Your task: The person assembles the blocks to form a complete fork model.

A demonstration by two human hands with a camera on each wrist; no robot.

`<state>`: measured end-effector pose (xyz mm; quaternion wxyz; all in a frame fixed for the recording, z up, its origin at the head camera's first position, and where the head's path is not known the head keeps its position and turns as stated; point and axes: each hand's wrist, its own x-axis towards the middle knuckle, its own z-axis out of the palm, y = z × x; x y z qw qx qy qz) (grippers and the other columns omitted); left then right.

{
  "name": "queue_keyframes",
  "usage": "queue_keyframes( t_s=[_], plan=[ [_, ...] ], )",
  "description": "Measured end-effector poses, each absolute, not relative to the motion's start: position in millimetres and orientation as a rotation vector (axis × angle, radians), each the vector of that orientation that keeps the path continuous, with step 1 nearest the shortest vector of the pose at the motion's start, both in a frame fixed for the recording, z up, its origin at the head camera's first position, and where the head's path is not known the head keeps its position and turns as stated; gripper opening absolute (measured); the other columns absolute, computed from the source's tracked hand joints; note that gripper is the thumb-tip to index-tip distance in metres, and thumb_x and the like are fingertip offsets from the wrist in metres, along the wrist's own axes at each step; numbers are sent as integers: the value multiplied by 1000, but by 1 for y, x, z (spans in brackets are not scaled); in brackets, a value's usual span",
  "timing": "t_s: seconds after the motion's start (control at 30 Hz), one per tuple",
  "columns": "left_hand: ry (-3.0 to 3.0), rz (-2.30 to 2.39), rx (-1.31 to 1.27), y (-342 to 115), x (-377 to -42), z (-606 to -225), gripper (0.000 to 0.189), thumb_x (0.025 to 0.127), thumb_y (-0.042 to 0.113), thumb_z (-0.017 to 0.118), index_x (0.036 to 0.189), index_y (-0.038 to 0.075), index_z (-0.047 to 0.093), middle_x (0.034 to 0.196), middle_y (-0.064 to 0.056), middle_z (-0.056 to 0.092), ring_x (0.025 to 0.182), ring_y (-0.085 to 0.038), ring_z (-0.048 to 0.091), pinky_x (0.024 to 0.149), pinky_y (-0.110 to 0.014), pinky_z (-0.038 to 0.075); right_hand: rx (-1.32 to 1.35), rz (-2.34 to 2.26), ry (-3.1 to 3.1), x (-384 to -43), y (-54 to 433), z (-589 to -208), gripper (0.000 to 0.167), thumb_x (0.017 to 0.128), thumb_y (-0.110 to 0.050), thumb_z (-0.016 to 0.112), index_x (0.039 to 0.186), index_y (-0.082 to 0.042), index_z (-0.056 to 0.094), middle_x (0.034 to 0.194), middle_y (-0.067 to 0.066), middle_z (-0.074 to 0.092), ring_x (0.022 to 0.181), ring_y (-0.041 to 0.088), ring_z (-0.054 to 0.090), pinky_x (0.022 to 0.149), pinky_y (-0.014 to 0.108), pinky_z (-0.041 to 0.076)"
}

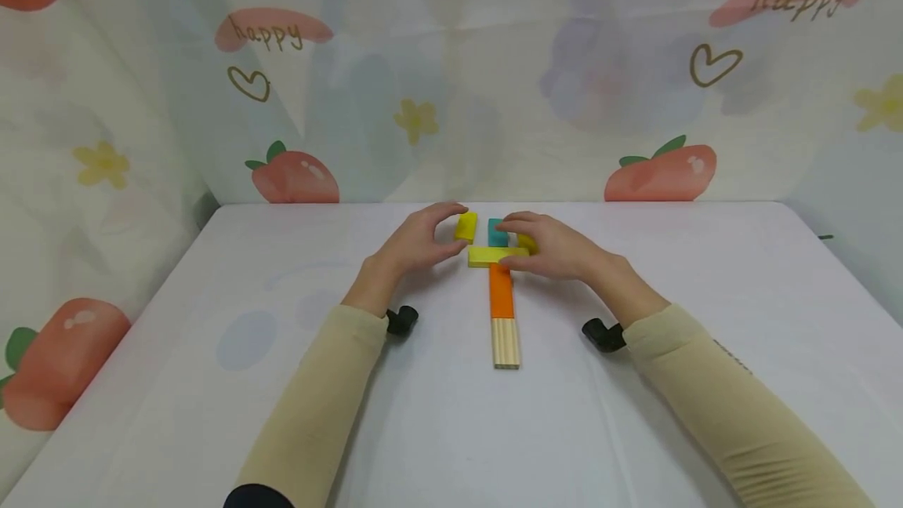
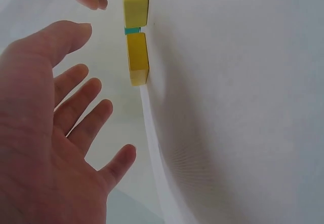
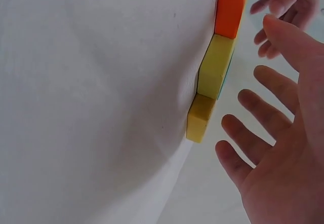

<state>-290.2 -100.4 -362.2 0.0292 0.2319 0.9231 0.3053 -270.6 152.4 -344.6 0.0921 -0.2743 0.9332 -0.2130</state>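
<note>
In the head view, flat blocks form a line on the table: a teal block (image 1: 497,233), a crosswise yellow-green block (image 1: 483,257), an orange block (image 1: 502,292) and a bare-wood block (image 1: 505,343). Two smaller yellow blocks stand on either side of the teal one, the left yellow block (image 1: 466,226) and the right yellow block (image 1: 526,242). My left hand (image 1: 422,240) hovers beside the left one, fingers apart in the left wrist view. Over the right end of the crosswise block, my right hand (image 1: 560,248) is spread and holds nothing; it partly hides the right yellow block.
A white cloth covers the table (image 1: 339,406), and its back edge lies just beyond the blocks. Printed fabric (image 1: 487,100) hangs behind and at the left. Each wrist carries a small black camera, such as the right wrist camera (image 1: 603,335).
</note>
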Motion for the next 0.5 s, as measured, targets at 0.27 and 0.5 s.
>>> queue_keyframes(
  t_s=[0.27, 0.5],
  plan=[
    [2839, 852, 702, -99, -299, -364, 59, 96, 27, 67, 151, 16, 48, 155, -3, 43, 144, -23, 34, 119, -40, 25, -827, -577, 2787, -266, 149, -346, 63, 95, -38, 70, 148, -9, 52, 156, 17, 40, 142, 41, 34, 113, 62, 27],
    [2826, 797, 721, -96, -304, -367, 60, 95, 26, 66, 151, 16, 48, 156, -4, 42, 145, -24, 34, 119, -40, 25, -836, -532, 2798, -263, 149, -348, 63, 95, -40, 69, 148, -10, 52, 156, 16, 39, 143, 40, 33, 113, 62, 29]
  ],
)
